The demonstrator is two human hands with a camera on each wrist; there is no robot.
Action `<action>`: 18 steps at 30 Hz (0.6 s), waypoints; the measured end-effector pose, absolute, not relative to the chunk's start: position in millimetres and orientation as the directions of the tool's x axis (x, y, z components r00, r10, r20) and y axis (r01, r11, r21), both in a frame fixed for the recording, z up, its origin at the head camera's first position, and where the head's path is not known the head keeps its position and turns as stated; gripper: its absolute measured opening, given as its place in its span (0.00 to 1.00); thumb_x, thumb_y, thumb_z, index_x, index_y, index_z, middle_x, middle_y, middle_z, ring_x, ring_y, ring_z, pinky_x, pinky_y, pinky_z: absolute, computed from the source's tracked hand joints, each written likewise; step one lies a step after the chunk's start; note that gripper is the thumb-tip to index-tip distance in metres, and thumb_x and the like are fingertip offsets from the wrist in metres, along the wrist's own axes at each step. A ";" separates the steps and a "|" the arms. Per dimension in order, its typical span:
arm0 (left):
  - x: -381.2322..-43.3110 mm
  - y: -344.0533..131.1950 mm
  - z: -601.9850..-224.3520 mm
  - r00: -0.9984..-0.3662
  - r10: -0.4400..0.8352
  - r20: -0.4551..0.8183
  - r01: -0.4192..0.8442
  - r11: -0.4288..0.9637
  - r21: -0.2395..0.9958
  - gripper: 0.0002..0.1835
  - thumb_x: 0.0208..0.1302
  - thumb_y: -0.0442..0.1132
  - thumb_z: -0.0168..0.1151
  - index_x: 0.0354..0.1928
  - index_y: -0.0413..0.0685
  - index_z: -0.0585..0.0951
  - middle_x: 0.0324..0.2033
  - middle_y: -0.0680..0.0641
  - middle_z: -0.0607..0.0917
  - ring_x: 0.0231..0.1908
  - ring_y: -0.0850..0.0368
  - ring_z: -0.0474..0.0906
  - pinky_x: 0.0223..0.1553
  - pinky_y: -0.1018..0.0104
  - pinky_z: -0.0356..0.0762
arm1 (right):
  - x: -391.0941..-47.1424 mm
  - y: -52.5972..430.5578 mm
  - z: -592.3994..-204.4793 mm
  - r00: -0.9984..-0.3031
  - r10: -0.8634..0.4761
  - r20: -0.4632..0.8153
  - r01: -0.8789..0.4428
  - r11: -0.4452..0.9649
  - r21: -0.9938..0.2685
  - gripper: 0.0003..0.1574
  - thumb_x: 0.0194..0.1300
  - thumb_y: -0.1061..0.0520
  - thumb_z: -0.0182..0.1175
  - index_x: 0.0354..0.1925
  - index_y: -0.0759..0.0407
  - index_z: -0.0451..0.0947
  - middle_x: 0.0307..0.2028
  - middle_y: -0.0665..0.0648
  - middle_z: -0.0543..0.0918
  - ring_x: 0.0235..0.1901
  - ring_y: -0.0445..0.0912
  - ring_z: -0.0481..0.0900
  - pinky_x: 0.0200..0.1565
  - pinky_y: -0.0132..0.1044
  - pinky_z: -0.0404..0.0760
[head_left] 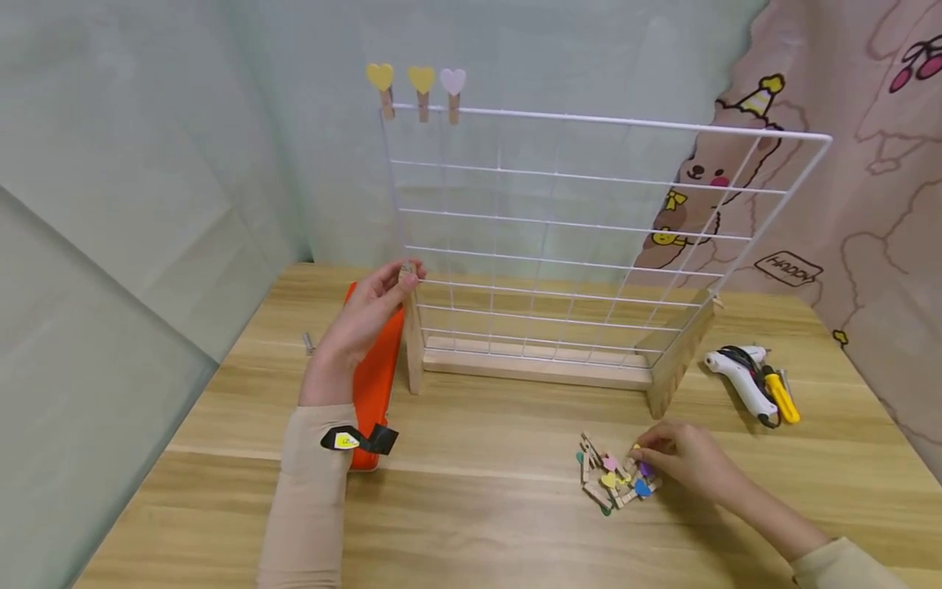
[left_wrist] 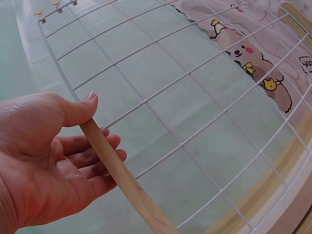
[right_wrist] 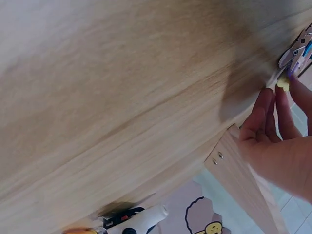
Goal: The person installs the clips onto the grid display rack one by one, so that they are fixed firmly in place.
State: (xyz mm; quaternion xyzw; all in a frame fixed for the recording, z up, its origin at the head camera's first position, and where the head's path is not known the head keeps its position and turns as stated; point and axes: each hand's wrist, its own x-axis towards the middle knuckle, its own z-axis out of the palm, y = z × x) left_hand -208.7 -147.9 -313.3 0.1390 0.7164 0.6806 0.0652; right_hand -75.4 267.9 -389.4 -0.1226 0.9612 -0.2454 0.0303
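A white wire grid rack [head_left: 548, 221] stands upright in a wooden base [head_left: 537, 368]. My left hand [head_left: 361, 315] grips the top of the wooden side post [left_wrist: 114, 168], thumb on the near side and fingers behind it. Three heart clothespins, two yellow and one lilac [head_left: 453, 86], are clipped at the left end of the top wire. My right hand [head_left: 688, 462] is at the pile of small heart clothespins [head_left: 609, 483], pinching a yellow heart clothespin [right_wrist: 282, 84] between thumb and forefinger. Its wooden part is mostly hidden among the others.
An orange case [head_left: 379, 376] lies under my left forearm, with a small metal piece [head_left: 307, 342] to its left. At the right are a white glue gun [head_left: 739, 380] and a yellow-handled tool [head_left: 782, 397]. A patterned curtain [head_left: 846, 204] hangs behind.
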 end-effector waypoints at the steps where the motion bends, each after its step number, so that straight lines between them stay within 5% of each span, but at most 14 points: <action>1: -208.9 -147.6 -313.5 -0.953 0.288 0.098 0.111 0.032 0.993 0.29 0.58 0.53 0.52 0.60 0.50 0.63 0.57 0.50 0.67 0.58 0.59 0.60 0.61 0.59 0.52 | -75.4 268.4 -389.4 -0.968 -0.250 -0.006 -0.215 0.846 -0.488 0.07 0.50 0.48 0.62 0.27 0.49 0.79 0.24 0.41 0.78 0.24 0.33 0.73 0.27 0.27 0.73; 10: -208.1 -147.9 -312.6 -0.958 0.272 0.085 0.099 0.039 0.994 0.30 0.57 0.53 0.52 0.60 0.50 0.62 0.57 0.50 0.67 0.58 0.59 0.60 0.61 0.59 0.53 | -78.4 272.5 -385.3 -0.956 -0.290 -0.053 -0.210 0.797 -0.566 0.04 0.52 0.49 0.61 0.26 0.46 0.77 0.23 0.42 0.78 0.23 0.33 0.74 0.26 0.27 0.74; 18: -208.7 -147.1 -311.5 -0.958 0.274 0.085 0.099 0.038 0.994 0.31 0.57 0.54 0.52 0.60 0.49 0.62 0.57 0.49 0.67 0.58 0.57 0.60 0.61 0.59 0.53 | -77.7 270.3 -375.6 -0.939 -0.338 0.069 -0.305 0.720 -0.623 0.02 0.53 0.53 0.61 0.27 0.45 0.76 0.24 0.42 0.79 0.24 0.36 0.74 0.24 0.30 0.73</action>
